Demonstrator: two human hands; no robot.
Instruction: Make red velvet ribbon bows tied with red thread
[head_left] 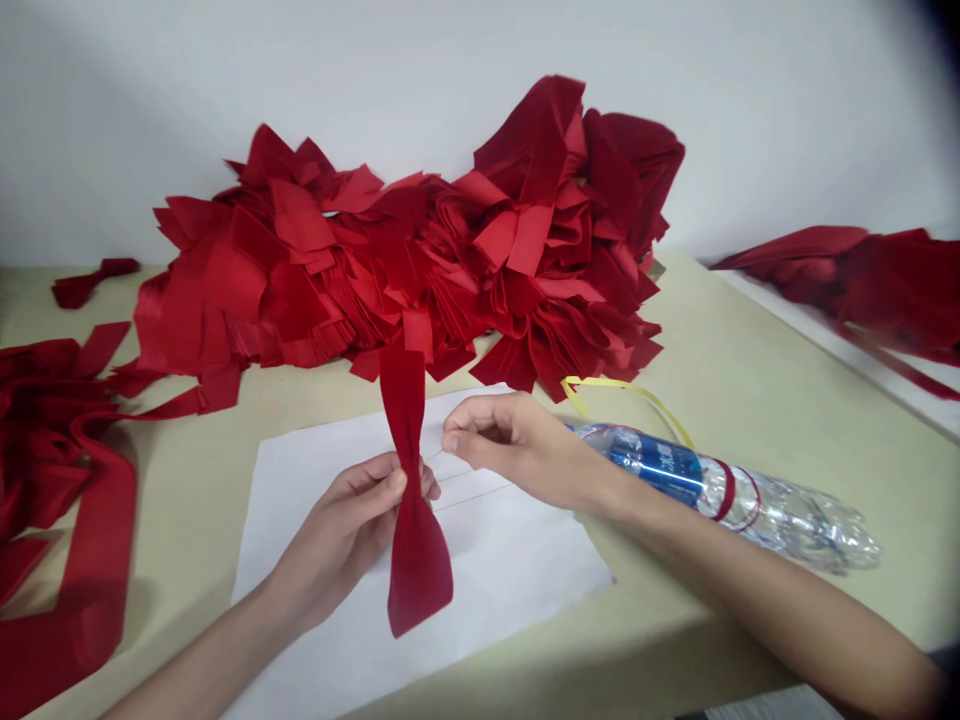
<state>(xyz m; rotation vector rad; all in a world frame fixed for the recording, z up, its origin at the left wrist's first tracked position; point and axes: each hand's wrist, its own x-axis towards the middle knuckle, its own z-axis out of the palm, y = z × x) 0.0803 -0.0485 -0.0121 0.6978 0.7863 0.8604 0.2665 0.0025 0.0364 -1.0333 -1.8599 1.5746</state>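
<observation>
Pinching one red strip (418,570) at its narrowed middle in the left grip (352,530), over a white paper sheet (510,560); holding the right grip (517,445) loosely curled just beside it, not touching. Leaving a large heap of red strips (375,270) apparently unworked on the table (712,400).

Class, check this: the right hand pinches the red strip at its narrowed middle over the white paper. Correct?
No: the head view shows the left hand, not the right, pinching the red strip at its narrowed middle over the white paper.
</observation>
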